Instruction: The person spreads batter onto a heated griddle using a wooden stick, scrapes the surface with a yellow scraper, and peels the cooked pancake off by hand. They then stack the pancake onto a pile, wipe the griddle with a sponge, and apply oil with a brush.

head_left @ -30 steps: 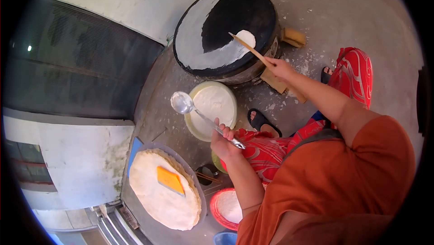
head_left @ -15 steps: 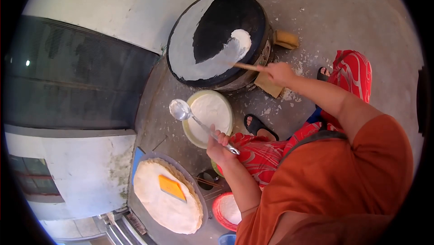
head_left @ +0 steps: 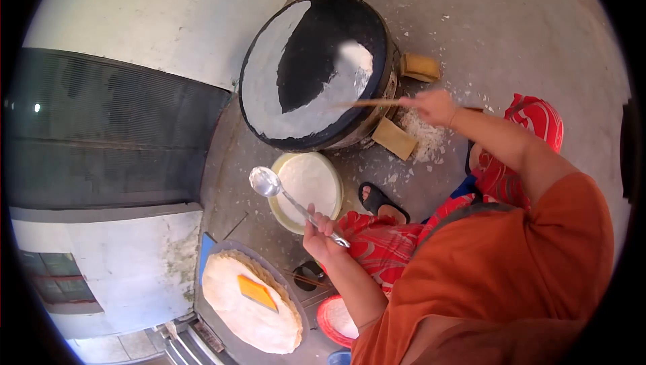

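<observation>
My right hand [head_left: 436,107] is closed around the handle of a wooden spreader [head_left: 377,102]. The spreader's far end reaches over the wide round black griddle [head_left: 316,49], where it blurs against the batter. Thin white batter [head_left: 259,89] coats the griddle's left and near sides in a curved band, with a thicker blurred lump [head_left: 355,57] on the right. In my left hand [head_left: 321,237] is a metal ladle [head_left: 265,181], gripped by its handle. Its bowl hangs beside and partly over the rim of a pale tub [head_left: 286,220] of white batter.
A stack of thin round flatbreads [head_left: 252,321] lies on a tray at lower left, with a yellow scraper [head_left: 257,293] on top. Near my knee stands a red basin [head_left: 326,328]. Yellowish blocks [head_left: 395,139] and white crumbs [head_left: 431,137] surround the griddle's base. A wall [head_left: 155,15] borders the left.
My right hand and the spreader have shifted slightly right, and the spreader's angle has changed. The lump of batter looks more smeared. My left hand still holds the ladle; the whole view has shifted a little.
</observation>
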`<state>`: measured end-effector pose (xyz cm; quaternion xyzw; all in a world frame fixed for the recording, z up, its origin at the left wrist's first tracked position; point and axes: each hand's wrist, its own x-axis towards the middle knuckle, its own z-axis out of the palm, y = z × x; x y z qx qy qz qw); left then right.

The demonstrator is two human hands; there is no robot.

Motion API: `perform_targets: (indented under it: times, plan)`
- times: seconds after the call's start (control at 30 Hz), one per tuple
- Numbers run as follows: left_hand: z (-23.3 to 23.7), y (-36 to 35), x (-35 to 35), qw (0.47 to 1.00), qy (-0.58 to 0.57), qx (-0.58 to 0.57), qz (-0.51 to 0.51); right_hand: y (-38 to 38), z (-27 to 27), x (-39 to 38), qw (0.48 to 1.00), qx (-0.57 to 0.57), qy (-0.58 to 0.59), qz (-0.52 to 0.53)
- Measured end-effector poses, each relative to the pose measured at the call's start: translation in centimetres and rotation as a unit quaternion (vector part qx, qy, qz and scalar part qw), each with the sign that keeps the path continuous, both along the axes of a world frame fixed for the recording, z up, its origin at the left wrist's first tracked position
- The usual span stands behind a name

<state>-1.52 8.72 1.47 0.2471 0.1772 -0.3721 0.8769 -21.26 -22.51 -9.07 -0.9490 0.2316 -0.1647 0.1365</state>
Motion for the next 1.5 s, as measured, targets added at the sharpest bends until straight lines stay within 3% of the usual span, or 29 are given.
perform_targets:
  times: [0.07,0.1,0.17,0.2,0.27,0.3,0.37,0.4,0.47,0.5,0.57,0.6,0.7,0.77,0.8,0.87,0.9,0.97,1.03,1.17,1.23,1.27,1.33,1.37,1.43,1.5]
  plan:
    - [0.1,-0.6,-0.3,0.999,-0.003,0.029,0.012,-4.5,0.9,-1.1,0.986,0.065,0.046,-0.147]
    - [0.0,-0.7,-0.3,0.999,-0.002,0.031,0.012,-6.5,1.1,-0.8,0.986,0.067,0.048,-0.146]
    - [-0.3,-1.1,0.1,0.999,0.001,0.046,0.019,-9.7,1.7,0.6,0.985,-0.081,0.016,-0.148]
    - [-0.1,-1.5,0.2,0.999,0.013,0.046,0.023,-9.9,1.5,1.6,0.985,-0.080,0.016,-0.149]
    - [-0.1,-2.0,0.2,0.998,0.017,0.046,0.025,-10.1,0.6,3.7,0.964,0.180,-0.038,-0.194]
    - [-0.2,-2.1,0.3,0.998,0.023,0.047,0.027,-9.2,1.1,3.0,0.964,0.182,-0.037,-0.193]
    - [-0.4,-2.2,0.3,0.998,0.025,0.045,0.030,-7.3,2.4,0.3,0.993,0.094,0.069,0.035]
    - [-0.6,-2.0,0.3,0.999,0.021,0.024,0.021,-8.7,1.4,-0.9,0.992,0.094,0.070,0.037]
    - [-0.7,-2.2,0.1,1.000,0.012,0.017,0.018,-12.9,-0.4,-3.2,0.998,-0.046,-0.002,0.033]
    - [-0.8,-2.2,0.2,1.000,0.013,0.020,0.020,-14.9,-0.2,-2.5,0.998,-0.044,-0.001,0.035]
    - [-0.9,-2.9,0.3,0.999,0.016,0.034,0.033,-18.4,1.3,-0.1,0.990,-0.058,0.091,-0.092]
    - [-0.2,-3.9,0.0,0.995,0.019,0.078,0.056,-18.7,1.6,1.9,0.990,-0.057,0.091,-0.091]
    - [-0.4,-4.6,0.4,0.995,0.032,0.073,0.064,-19.4,1.6,5.9,0.988,-0.014,0.073,-0.138]
    - [-0.1,-4.9,0.4,0.995,0.041,0.063,0.070,-17.7,0.9,5.3,0.983,0.178,0.015,-0.050]
    - [0.1,-5.1,0.5,0.994,0.044,0.068,0.072,-18.2,0.7,3.4,0.983,0.177,0.014,-0.050]
    - [-0.4,-4.6,0.9,0.996,0.060,0.023,0.061,-20.2,0.5,-0.6,0.992,-0.011,0.022,0.125]
    - [-0.5,-5.0,1.1,0.996,0.061,0.024,0.062,-21.7,0.1,-0.1,0.992,-0.010,0.022,0.126]
    - [-0.4,-5.7,1.0,0.993,0.055,0.067,0.083,-25.9,-0.8,0.9,0.997,-0.059,0.044,-0.022]
    - [-0.3,-6.5,1.2,0.992,0.059,0.065,0.087,-26.9,0.2,5.7,0.993,-0.108,0.024,-0.044]
    - [-0.7,-7.0,2.1,0.991,0.066,0.080,0.088,-25.7,-0.1,10.2,0.995,-0.007,-0.058,-0.087]
    - [-0.9,-6.7,2.2,0.992,0.064,0.071,0.083,-25.0,1.0,6.8,0.995,0.032,-0.020,0.096]
    - [-1.0,-6.4,2.2,0.993,0.067,0.062,0.076,-26.2,0.9,6.3,0.994,0.029,-0.024,0.101]
    - [-0.9,-6.6,2.2,0.992,0.071,0.065,0.086,-29.5,0.3,5.4,0.999,0.006,0.050,-0.012]
    - [-0.9,-6.7,2.1,0.990,0.077,0.069,0.091,-30.3,0.3,6.5,0.999,0.008,0.051,-0.013]
    - [-0.8,-7.0,2.2,0.990,0.078,0.072,0.094,-31.3,0.8,11.0,0.993,-0.102,0.032,-0.056]
    - [-0.7,-7.3,2.3,0.989,0.079,0.075,0.098,-29.8,2.0,15.0,0.996,-0.046,0.032,-0.070]
